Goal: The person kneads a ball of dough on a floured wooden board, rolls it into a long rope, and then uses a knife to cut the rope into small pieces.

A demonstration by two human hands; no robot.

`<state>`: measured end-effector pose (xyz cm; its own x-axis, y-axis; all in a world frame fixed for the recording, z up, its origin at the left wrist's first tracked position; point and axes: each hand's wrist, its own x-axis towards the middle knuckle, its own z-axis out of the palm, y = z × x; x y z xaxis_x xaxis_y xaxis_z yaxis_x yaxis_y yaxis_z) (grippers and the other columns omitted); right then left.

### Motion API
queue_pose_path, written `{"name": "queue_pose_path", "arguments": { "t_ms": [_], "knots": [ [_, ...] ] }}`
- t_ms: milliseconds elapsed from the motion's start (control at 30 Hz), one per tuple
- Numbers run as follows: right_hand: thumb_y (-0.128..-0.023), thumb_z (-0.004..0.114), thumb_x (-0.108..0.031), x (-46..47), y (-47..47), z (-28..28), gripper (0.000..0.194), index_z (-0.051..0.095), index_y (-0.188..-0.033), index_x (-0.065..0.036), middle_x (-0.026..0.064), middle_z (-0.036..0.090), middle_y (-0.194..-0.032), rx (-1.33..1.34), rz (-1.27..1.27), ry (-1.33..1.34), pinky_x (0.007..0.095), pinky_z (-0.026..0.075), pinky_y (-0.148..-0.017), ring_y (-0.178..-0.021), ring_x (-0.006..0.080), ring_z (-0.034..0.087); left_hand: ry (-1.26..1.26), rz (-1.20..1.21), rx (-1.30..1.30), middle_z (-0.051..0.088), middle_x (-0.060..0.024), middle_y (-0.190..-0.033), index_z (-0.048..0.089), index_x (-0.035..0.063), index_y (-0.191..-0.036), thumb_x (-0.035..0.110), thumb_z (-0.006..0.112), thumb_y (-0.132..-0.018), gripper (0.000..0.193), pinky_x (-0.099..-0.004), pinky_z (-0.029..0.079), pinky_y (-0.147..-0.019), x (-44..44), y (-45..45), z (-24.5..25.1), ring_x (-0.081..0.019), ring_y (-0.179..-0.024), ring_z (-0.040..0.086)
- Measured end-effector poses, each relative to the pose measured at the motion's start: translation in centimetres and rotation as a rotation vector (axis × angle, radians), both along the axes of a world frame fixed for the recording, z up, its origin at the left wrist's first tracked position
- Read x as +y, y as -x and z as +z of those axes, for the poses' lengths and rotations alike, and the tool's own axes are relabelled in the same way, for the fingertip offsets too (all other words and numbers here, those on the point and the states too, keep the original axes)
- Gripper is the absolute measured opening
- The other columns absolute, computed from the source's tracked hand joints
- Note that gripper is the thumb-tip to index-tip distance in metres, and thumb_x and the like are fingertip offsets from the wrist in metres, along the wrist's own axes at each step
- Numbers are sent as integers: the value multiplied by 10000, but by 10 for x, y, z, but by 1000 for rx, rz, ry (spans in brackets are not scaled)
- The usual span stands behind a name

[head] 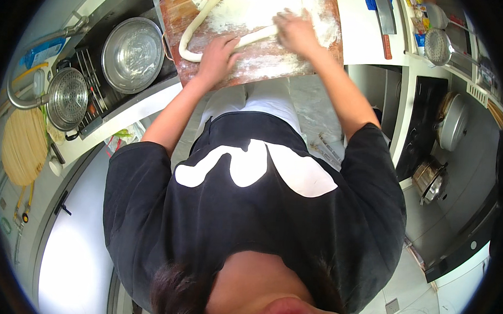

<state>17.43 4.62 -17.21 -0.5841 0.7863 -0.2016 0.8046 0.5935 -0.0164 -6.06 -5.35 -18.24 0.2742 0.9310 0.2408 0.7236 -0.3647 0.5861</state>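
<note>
A long rope of pale dough (193, 28) lies bent in a loop on a floured wooden board (258, 70). My left hand (218, 56) rests against the near stretch of the rope, its fingers spread at the dough's edge. Farther right, my right hand (295, 32) is at the right end of the visible near stretch; it is slightly blurred, and whether its fingers close on the dough cannot be told. White flour covers much of the board beyond both hands.
Left of the board, a metal basin (133, 55) and a steamer insert (67, 96) stand by the sink tap (25, 103). On the right counter lies a cleaver (385, 20) with a wooden handle. Beyond it are skimmers (438, 47), a lidded pan (453, 121) and a metal pot (429, 180).
</note>
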Motion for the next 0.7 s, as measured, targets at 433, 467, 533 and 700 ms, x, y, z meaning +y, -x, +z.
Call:
{"name": "queue_pose_path", "arguments": {
  "t_ms": [433, 467, 533, 700],
  "knots": [
    [-815, 611, -181, -82, -17, -3, 366, 601, -1175, -114, 123, 565, -1089, 324, -124, 20, 486, 351, -958, -1039, 273, 526, 48, 59, 253, 593, -102, -938, 655, 113, -1052, 8, 569, -703, 375, -415, 450, -753, -5, 73, 3, -304, -898, 574],
    [-807, 604, -175, -89, -5, -3, 401, 585, -1202, -110, 139, 546, -1157, 385, -166, -52, 502, 321, -986, -1101, 285, 502, 13, 85, 175, 582, -132, -1032, 615, 84, -1117, 26, 572, -739, 384, -418, 446, -816, -6, 61, 4, -319, -975, 560],
    [-801, 575, -174, -95, 29, -6, 460, 543, -1252, -88, 166, 506, -1250, 507, -249, -146, 529, 267, -1028, -1208, 310, 437, 77, 67, -86, 479, -196, -1298, 467, 20, -1295, 98, 541, -834, 473, -430, 349, -1030, -5, 21, -2, -341, -1216, 448],
    [-830, 496, -239, -78, 82, -35, 580, 401, -1360, -26, 203, 421, -1357, 531, -342, -176, 571, 185, -1066, -1333, 345, 307, 221, 156, -164, 405, -217, -1382, 366, -9, -1365, 256, 439, -915, 527, -456, 292, -1061, 20, -54, -26, -378, -1264, 392]
  ]
}}
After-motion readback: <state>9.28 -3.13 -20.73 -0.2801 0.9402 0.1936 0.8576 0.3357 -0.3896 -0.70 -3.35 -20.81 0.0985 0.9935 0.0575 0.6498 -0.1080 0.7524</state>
